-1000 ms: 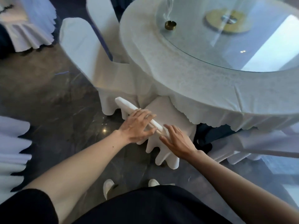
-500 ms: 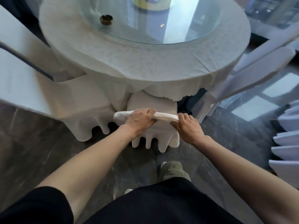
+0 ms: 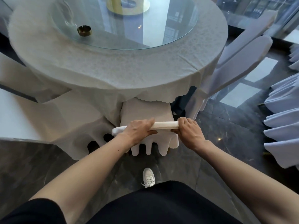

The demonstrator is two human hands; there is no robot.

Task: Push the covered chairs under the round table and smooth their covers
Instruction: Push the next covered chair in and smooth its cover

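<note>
Standing at the far left, a neighbouring covered chair (image 3: 48,110) already sits close against the round table's cloth (image 3: 113,68), its skirt hem scalloped over the dark floor (image 3: 32,159). On the glass tabletop (image 3: 145,29) above it rests a small brass ashtray (image 3: 84,30), well away from the edge. Moving toward the middle, the left hand (image 3: 137,131) is clenched over the top rail of the chair (image 3: 145,113) being worked on, fingers curled across the front and thumb beneath — a grip suited to pushing. That chair stands directly before the person, its seat partly tucked under the tablecloth's overhang, its back still outside the table edge. The right hand (image 3: 189,130) is wrapped around the same rail at its right end, so the two hands are spread along the rail, probably to drive the chair in straight rather than skewed. A white shoe (image 3: 148,177) is planted just behind the chair, in line with it. Further right, another covered chair (image 3: 239,62) leans in against the table edge. The cover's skirt under the hands hangs in uneven folds, so smoothing looks not yet done.
</note>
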